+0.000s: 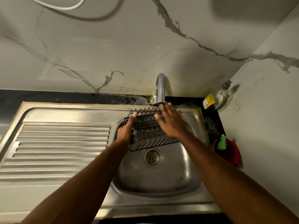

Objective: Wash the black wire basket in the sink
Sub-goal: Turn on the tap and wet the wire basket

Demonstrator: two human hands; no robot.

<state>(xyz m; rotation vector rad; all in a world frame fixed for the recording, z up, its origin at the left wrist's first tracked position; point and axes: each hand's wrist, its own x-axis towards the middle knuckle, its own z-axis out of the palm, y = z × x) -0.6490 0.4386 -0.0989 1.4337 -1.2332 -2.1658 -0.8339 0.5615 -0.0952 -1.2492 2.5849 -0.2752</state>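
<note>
The black wire basket is held over the steel sink bowl, just below the chrome tap. My left hand grips the basket's left end, thumb along the top wire and fingers curled underneath. My right hand lies on the basket's right part with fingers spread and straight, slightly blurred, its fingertips under the spout. The drain shows below the basket.
A ribbed steel drainboard lies to the left of the bowl. At the right stand a clear soap dispenser, a yellow-labelled bottle and a red tub holding a green scrubber. A marble wall rises behind.
</note>
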